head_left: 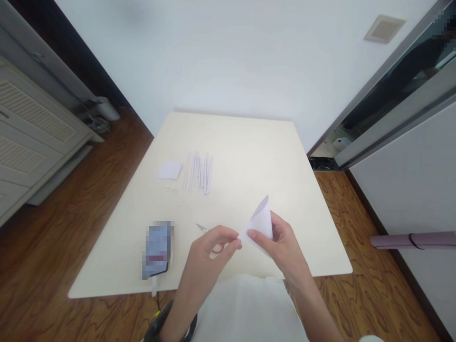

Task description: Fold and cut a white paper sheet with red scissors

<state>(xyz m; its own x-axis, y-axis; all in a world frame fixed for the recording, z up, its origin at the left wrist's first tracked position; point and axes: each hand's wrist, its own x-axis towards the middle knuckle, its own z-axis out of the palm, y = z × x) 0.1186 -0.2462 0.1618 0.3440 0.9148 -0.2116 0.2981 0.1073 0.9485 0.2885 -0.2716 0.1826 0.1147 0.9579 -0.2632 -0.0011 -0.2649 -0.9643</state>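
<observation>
Hands, left hand (pixel 210 249) and right hand (pixel 281 242), pinch folded paper (pixel 260 221) above table edge (pixel 313 274).

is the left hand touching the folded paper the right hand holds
Touching. The head view shows the left hand pinching the corner of the folded paper, with the right hand gripping its other side.

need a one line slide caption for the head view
Both hands roll a white paper piece over a cream table.
</observation>
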